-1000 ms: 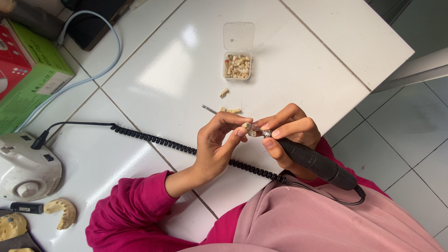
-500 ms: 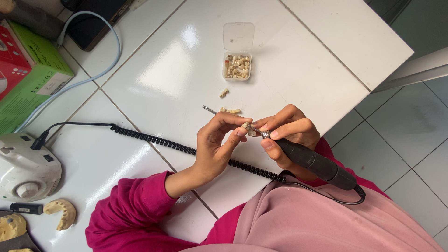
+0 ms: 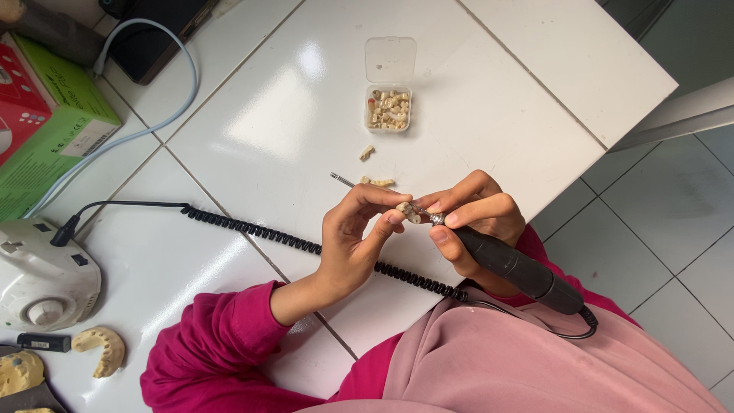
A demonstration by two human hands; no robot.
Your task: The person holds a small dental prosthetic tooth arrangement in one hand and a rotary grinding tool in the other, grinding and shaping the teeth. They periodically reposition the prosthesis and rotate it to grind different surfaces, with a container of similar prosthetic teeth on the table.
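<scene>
Tooth piece [image 3: 405,211] is pinched in your left hand [image 3: 353,243] fingers, up over the white tabletop [image 3: 252,115]. Your right hand [image 3: 475,222] fingers wrap the black handpiece [image 3: 520,269], tip touching it. Far behind sits a clear box of teeth [image 3: 388,108]; coiled cord [image 3: 290,242] runs left.

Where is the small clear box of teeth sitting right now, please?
In the head view, the small clear box sits lid-open on the white table, beyond both hands, above two loose teeth.

The left hand [image 3: 353,245] pinches a small tooth-shaped piece [image 3: 406,210]. The right hand [image 3: 474,218] holds a black rotary handpiece [image 3: 520,268] against it, above the white table [image 3: 267,115].
</scene>
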